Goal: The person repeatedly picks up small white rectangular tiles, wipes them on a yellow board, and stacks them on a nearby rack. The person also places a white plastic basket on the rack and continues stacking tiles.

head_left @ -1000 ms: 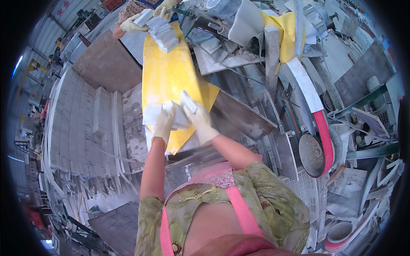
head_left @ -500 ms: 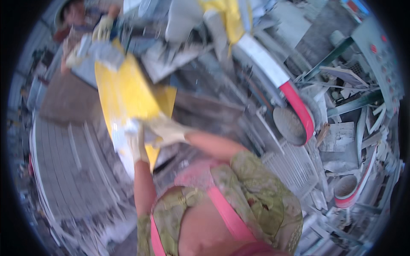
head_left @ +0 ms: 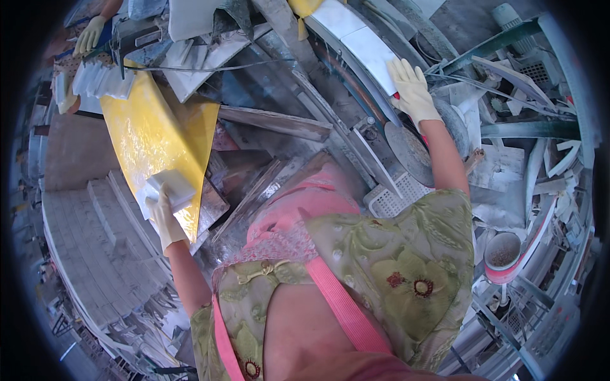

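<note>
My left hand (head_left: 164,222), in a pale glove, grips a small block of white tiles (head_left: 173,188), thumb on top. The tiles are over the near end of a wet, shiny yellow sheet (head_left: 143,127). On the right, my gloved right hand (head_left: 412,90) lies with its fingers stretched out at the edge of a white marbled slab (head_left: 368,54). That slab sits in a line of slabs along a narrow, curving conveyor. Bits of red show beside my palm; my hand and forearm hide much of the conveyor's end.
At the far left, a co-worker's gloved hand (head_left: 90,35) is near a row of upright white tiles (head_left: 105,79). Stacked grey strips (head_left: 95,247) fill the left side. A wooden plank (head_left: 276,122), a perforated white crate (head_left: 399,195) and a round pan (head_left: 502,251) lie around me.
My right hand has left the yellow sheet and moved right to the conveyor slab. My left hand stays over the sheet, now plainly gripping the tiles. The view has shifted.
</note>
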### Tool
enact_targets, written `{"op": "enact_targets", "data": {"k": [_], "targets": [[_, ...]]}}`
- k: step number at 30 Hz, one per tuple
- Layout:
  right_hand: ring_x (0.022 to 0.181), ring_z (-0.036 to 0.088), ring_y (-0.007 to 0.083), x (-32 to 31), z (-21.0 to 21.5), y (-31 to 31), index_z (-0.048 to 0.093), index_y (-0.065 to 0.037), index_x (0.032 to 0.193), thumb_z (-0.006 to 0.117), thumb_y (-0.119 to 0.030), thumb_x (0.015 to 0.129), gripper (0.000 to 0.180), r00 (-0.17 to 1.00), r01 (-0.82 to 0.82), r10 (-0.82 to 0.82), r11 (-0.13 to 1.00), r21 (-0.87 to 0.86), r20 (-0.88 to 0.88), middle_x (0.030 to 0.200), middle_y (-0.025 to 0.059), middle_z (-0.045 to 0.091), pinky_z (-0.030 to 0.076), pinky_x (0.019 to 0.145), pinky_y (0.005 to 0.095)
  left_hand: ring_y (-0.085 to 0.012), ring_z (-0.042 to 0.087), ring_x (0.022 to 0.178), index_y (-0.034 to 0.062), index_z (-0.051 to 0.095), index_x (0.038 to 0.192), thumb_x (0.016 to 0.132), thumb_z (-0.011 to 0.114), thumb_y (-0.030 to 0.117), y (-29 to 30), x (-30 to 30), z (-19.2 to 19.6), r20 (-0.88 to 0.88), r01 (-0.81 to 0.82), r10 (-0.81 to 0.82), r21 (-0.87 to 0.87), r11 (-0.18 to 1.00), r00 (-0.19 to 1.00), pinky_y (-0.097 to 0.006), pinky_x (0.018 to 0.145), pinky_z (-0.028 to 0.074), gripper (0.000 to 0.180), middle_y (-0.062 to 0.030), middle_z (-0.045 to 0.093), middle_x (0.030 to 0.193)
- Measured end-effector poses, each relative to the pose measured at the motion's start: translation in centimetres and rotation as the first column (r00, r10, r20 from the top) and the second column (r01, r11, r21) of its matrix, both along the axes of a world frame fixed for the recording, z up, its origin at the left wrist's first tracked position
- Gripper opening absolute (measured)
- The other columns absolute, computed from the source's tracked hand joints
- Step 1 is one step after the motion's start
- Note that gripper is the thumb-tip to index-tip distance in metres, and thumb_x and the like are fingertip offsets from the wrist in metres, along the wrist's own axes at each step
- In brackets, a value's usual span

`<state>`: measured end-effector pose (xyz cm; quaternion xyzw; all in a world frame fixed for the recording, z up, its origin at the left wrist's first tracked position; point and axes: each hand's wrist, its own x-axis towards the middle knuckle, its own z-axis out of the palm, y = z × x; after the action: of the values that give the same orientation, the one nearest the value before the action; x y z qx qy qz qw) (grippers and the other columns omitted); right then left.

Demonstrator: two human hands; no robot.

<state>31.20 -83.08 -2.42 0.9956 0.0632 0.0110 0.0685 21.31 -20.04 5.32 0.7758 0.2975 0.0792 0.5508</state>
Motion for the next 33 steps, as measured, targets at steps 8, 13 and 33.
{"op": "enact_targets", "data": {"k": [8,13,33], "targets": [[0.137,0.051,0.0303,1.0,-0.9,0.2,0.048,-0.002,0.145,0.067,-0.014,0.084,0.064,0.983,0.045,-0.088,0.967,0.251,0.164,0.145,0.0163,0.056,0.033,0.12,0.0438,-0.0254,0.057,0.123,-0.0016,0.044,0.145,0.093,0.072,0.034,1.5,0.8,-1.3,-0.045,-0.084,0.085,0.022,0.996,0.995,-0.037,0.106,0.045,0.069,-0.0163,0.057,0.136],[0.136,0.052,0.0256,3.8,0.7,1.0,0.051,-0.005,0.143,0.067,-0.022,0.086,0.061,0.896,-0.239,0.269,0.963,-0.128,0.352,0.143,0.0114,0.058,0.035,0.118,0.0443,-0.0254,0.056,0.124,-0.0026,0.045,0.145,0.092,0.072,0.032,1.1,0.6,-1.0,-0.002,-0.066,0.066,0.036,0.997,0.998,-0.037,0.106,0.045,0.069,-0.0165,0.057,0.138],[0.08,0.073,0.0346,10.9,8.1,7.1,0.073,-0.01,0.11,0.066,-0.04,0.095,0.034,0.991,0.13,-0.132,0.987,0.093,0.022,0.093,0.016,0.075,0.057,0.075,0.0455,-0.0383,0.065,0.115,-0.0096,0.044,0.139,0.083,0.079,0.042,3.1,1.1,-2.4,-0.221,-0.105,0.171,0.281,0.954,0.96,-0.042,0.092,0.056,0.084,-0.0285,0.062,0.128]]}}
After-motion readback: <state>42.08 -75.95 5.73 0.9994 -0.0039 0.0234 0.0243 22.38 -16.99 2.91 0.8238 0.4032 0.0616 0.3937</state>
